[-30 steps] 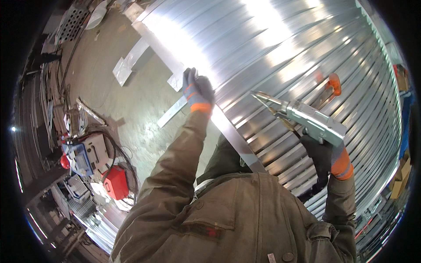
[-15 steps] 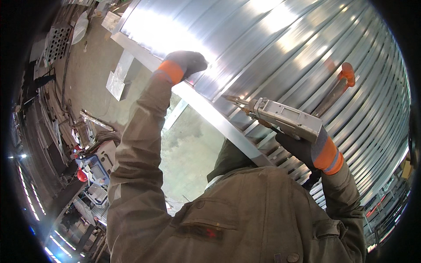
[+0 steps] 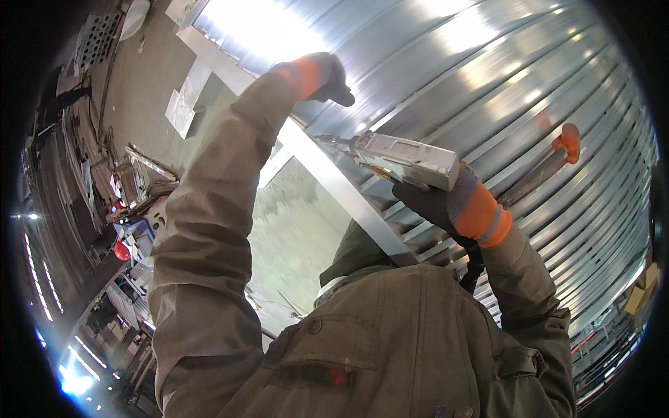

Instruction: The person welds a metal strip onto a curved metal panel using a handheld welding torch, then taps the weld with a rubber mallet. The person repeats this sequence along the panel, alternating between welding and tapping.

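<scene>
In my view: left hand (image 3: 326,73) in a grey-and-orange glove pressed to the corrugated metal wall (image 3: 488,83), right hand (image 3: 446,202) gripping a silver riveting tool (image 3: 401,157) beside a flat metal strip (image 3: 334,184).

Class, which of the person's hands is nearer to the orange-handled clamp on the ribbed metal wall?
Right. The right hand, gripping a grey metal tool, is beside the orange-handled clamp; the left hand is farther away.

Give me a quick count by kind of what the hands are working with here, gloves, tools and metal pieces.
Gloved hands, dark with orange cuffs: 2, the left hand up on the ribbed sheet, the right hand gripping the tool
Grey metal hand tool: 1
Orange-handled clamp: 1
Flat metal strip: 1
Ribbed metal sheet: 1
Total: 6
</scene>
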A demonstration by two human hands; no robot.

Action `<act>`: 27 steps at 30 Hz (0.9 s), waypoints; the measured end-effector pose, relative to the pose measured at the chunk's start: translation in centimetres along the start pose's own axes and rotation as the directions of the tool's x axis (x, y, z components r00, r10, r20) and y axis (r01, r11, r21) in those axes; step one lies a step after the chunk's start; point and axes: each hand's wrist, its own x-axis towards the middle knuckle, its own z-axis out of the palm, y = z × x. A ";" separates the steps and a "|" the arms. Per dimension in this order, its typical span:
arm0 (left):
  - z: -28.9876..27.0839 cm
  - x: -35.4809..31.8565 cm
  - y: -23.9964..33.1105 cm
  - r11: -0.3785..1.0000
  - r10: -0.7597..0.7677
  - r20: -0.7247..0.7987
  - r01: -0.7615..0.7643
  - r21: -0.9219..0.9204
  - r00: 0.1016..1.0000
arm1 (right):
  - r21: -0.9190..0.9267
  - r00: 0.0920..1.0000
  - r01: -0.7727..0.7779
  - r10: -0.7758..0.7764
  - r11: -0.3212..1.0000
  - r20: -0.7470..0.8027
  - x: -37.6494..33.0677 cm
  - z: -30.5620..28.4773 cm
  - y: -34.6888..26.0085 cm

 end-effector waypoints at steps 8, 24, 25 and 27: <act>-1.0 -0.7 0.2 0.986 0.036 0.099 -0.019 -0.166 0.994 | -0.047 0.998 0.058 -0.059 0.997 -0.030 1.4 1.0 2.4; 1.8 -4.4 -13.9 0.765 -0.471 -0.882 -0.483 -0.427 0.035 | 0.019 0.998 0.055 -0.055 0.998 0.011 2.2 1.0 2.0; 3.8 -4.4 -15.2 0.753 -0.464 -0.885 -0.514 -0.410 0.026 | 0.016 1.000 0.018 -0.018 1.000 0.011 2.2 1.1 2.0; 6.4 -4.0 -16.8 0.321 -0.663 -0.591 -0.539 -0.779 0.459 | 0.006 0.999 0.041 -0.041 0.999 -0.012 2.3 1.5 2.0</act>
